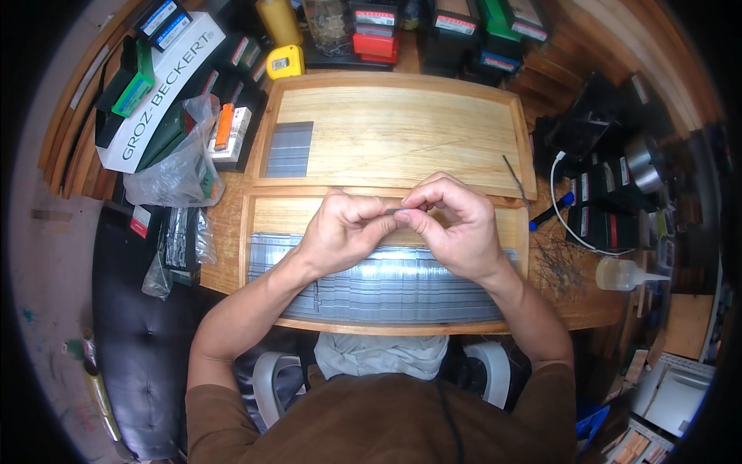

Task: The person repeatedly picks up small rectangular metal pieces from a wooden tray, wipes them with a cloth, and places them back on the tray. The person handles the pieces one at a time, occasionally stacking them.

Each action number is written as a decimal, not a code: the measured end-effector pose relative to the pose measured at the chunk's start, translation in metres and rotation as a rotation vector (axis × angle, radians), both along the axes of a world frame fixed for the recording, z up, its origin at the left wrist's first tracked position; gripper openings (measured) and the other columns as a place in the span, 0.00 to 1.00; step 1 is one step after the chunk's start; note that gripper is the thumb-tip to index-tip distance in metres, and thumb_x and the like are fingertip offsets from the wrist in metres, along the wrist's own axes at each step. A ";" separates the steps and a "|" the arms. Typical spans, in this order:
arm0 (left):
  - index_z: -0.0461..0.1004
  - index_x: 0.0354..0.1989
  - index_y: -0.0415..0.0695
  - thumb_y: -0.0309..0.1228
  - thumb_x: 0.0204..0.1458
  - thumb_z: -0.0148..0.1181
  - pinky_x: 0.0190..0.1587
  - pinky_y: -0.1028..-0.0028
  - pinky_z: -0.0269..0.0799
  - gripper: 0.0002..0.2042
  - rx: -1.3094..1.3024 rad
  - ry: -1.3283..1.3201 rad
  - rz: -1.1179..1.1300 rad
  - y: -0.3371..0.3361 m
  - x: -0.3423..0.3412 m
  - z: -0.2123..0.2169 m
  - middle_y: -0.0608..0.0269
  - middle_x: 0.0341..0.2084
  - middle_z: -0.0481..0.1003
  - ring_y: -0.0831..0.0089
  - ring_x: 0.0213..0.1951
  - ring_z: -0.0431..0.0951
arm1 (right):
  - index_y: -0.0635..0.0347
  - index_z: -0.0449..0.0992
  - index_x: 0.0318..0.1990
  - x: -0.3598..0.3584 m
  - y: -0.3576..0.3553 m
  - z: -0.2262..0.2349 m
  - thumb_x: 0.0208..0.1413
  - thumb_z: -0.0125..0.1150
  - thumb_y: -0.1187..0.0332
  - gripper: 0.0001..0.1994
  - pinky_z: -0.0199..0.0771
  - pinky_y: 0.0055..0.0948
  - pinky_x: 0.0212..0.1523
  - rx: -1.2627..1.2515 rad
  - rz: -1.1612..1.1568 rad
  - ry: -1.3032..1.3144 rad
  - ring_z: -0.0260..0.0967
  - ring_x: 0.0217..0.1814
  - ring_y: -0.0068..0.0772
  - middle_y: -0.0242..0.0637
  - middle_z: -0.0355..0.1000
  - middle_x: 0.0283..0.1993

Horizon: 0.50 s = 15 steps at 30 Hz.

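Both hands meet above the front tray (386, 329), near its far edge, with a small dark strip (395, 210) between them. The left hand (345, 232) pinches one end between thumb and forefinger, and the right hand (457, 224) has its thumb and forefinger closed on the other end (the fingertips cover much of it). Below the hands, long rows of thin grey metal pieces (386, 286) fill the near part of that tray, running from its left edge toward its right edge.

The back tray (417, 131) sits just beyond, its near edge alongside the front one. A block of grey pieces (290, 149) lies there toward the left edge, and a thin dark rod (514, 177) slants close to the right edge.

On the desk (222, 267), past the trays' right edges, lie a blue-and-black tool (552, 211), a loose scatter of dark slivers (558, 263) and a white cable (572, 224). A squeeze bottle (621, 274) is near the desk's right edge. Beside the back tray's far left corner are a yellow case (285, 63) and a white box (240, 131) with an orange lighter (224, 126) on it.
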<state>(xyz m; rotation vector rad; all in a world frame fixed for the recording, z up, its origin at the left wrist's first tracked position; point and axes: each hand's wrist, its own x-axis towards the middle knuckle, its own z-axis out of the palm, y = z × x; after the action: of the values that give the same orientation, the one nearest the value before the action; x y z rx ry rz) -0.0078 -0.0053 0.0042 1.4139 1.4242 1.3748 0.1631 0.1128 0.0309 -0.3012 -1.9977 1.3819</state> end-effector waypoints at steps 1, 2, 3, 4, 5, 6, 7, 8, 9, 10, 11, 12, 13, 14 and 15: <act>0.86 0.48 0.40 0.24 0.60 0.68 0.22 0.80 0.65 0.09 -0.004 -0.009 0.002 0.000 0.000 0.000 0.63 0.17 0.79 0.89 0.21 0.71 | 0.65 0.82 0.37 0.000 0.000 0.000 0.54 0.72 0.80 0.05 0.78 0.27 0.40 -0.003 -0.002 -0.005 0.79 0.39 0.29 0.37 0.80 0.35; 0.86 0.48 0.40 0.24 0.60 0.68 0.22 0.80 0.65 0.09 -0.009 -0.018 0.004 0.000 0.001 0.000 0.63 0.17 0.79 0.89 0.21 0.71 | 0.65 0.82 0.36 0.000 0.000 0.000 0.53 0.72 0.80 0.05 0.78 0.27 0.40 -0.001 0.000 -0.003 0.79 0.39 0.29 0.37 0.80 0.35; 0.86 0.48 0.40 0.24 0.60 0.68 0.22 0.80 0.65 0.09 -0.013 -0.027 0.005 0.000 0.001 0.000 0.63 0.17 0.79 0.89 0.21 0.71 | 0.65 0.82 0.36 0.000 0.001 -0.001 0.53 0.73 0.80 0.05 0.77 0.27 0.40 0.002 0.001 -0.002 0.79 0.39 0.29 0.37 0.80 0.35; 0.86 0.48 0.40 0.24 0.60 0.68 0.22 0.80 0.65 0.09 -0.018 -0.023 0.006 0.000 0.002 0.001 0.63 0.17 0.80 0.89 0.21 0.71 | 0.65 0.82 0.36 0.000 0.001 -0.001 0.53 0.73 0.80 0.05 0.77 0.27 0.40 0.004 0.002 0.000 0.79 0.39 0.29 0.37 0.80 0.35; 0.86 0.48 0.40 0.24 0.60 0.68 0.22 0.80 0.66 0.09 -0.023 -0.018 0.006 0.000 0.002 0.003 0.63 0.17 0.80 0.89 0.21 0.71 | 0.65 0.82 0.36 0.000 0.001 -0.001 0.53 0.73 0.80 0.05 0.77 0.27 0.40 0.004 0.004 -0.004 0.78 0.39 0.29 0.37 0.80 0.35; 0.86 0.48 0.40 0.24 0.60 0.68 0.23 0.80 0.66 0.09 -0.029 -0.014 0.006 0.000 0.002 0.004 0.63 0.18 0.80 0.89 0.21 0.71 | 0.65 0.81 0.36 0.000 0.001 0.000 0.53 0.73 0.80 0.05 0.77 0.27 0.40 0.003 0.005 -0.007 0.78 0.38 0.29 0.37 0.80 0.35; 0.86 0.48 0.40 0.24 0.60 0.68 0.23 0.80 0.66 0.10 -0.019 -0.014 0.005 0.000 0.002 0.003 0.63 0.18 0.80 0.88 0.21 0.72 | 0.65 0.81 0.36 0.000 0.001 0.000 0.53 0.73 0.80 0.05 0.77 0.27 0.40 0.003 0.006 -0.010 0.78 0.38 0.29 0.37 0.80 0.35; 0.86 0.49 0.40 0.24 0.60 0.67 0.24 0.80 0.67 0.10 -0.009 -0.014 0.004 0.000 0.002 0.003 0.63 0.18 0.80 0.88 0.22 0.72 | 0.65 0.81 0.36 0.000 0.001 0.000 0.53 0.73 0.80 0.05 0.77 0.27 0.40 0.012 0.008 -0.011 0.78 0.38 0.29 0.37 0.79 0.35; 0.86 0.49 0.40 0.24 0.60 0.67 0.24 0.80 0.67 0.10 0.001 -0.013 0.004 0.000 0.002 0.003 0.63 0.18 0.80 0.88 0.22 0.72 | 0.65 0.81 0.36 0.000 0.002 0.000 0.53 0.73 0.79 0.05 0.77 0.27 0.39 0.022 0.011 -0.011 0.78 0.38 0.29 0.37 0.79 0.35; 0.85 0.49 0.40 0.24 0.60 0.67 0.24 0.80 0.68 0.10 0.003 0.002 0.004 0.000 0.002 0.005 0.63 0.19 0.80 0.88 0.22 0.72 | 0.65 0.81 0.36 -0.001 0.002 0.000 0.54 0.73 0.79 0.06 0.77 0.27 0.39 0.032 0.014 -0.011 0.78 0.38 0.28 0.37 0.79 0.35; 0.85 0.49 0.40 0.24 0.60 0.67 0.25 0.80 0.68 0.10 0.006 0.016 0.002 0.000 0.002 0.007 0.62 0.19 0.81 0.87 0.22 0.73 | 0.65 0.81 0.36 -0.001 0.003 -0.001 0.54 0.73 0.79 0.06 0.77 0.27 0.39 0.038 0.015 -0.009 0.78 0.38 0.28 0.37 0.79 0.35; 0.85 0.50 0.40 0.24 0.60 0.67 0.25 0.80 0.68 0.10 0.008 0.031 0.001 0.000 0.002 0.009 0.62 0.19 0.81 0.87 0.22 0.73 | 0.64 0.81 0.36 -0.001 0.003 -0.002 0.54 0.73 0.79 0.06 0.77 0.27 0.39 0.045 0.016 -0.007 0.78 0.38 0.28 0.37 0.79 0.35; 0.85 0.50 0.40 0.24 0.60 0.67 0.25 0.80 0.68 0.10 -0.001 0.032 -0.003 0.000 0.002 0.008 0.62 0.19 0.81 0.87 0.22 0.73 | 0.64 0.81 0.36 -0.001 0.004 -0.002 0.54 0.73 0.79 0.06 0.77 0.27 0.39 0.052 0.018 -0.004 0.78 0.38 0.28 0.37 0.79 0.35; 0.85 0.50 0.40 0.24 0.60 0.66 0.25 0.80 0.68 0.10 -0.009 0.033 -0.007 0.000 0.001 0.006 0.62 0.19 0.81 0.87 0.22 0.73 | 0.64 0.81 0.36 -0.001 0.004 -0.002 0.54 0.73 0.79 0.06 0.77 0.27 0.39 0.052 0.018 -0.003 0.78 0.38 0.28 0.37 0.79 0.35; 0.85 0.50 0.40 0.24 0.60 0.66 0.25 0.79 0.68 0.11 -0.018 0.033 -0.012 0.000 0.000 0.005 0.62 0.19 0.81 0.87 0.22 0.73 | 0.65 0.81 0.36 -0.001 0.004 -0.002 0.54 0.73 0.79 0.06 0.78 0.27 0.39 0.052 0.019 -0.002 0.78 0.38 0.28 0.37 0.79 0.35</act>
<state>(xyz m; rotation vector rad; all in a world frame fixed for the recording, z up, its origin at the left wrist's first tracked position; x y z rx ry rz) -0.0079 -0.0057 0.0095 1.4376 1.4439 1.3340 0.1623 0.1164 0.0286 -0.2603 -2.0398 1.3394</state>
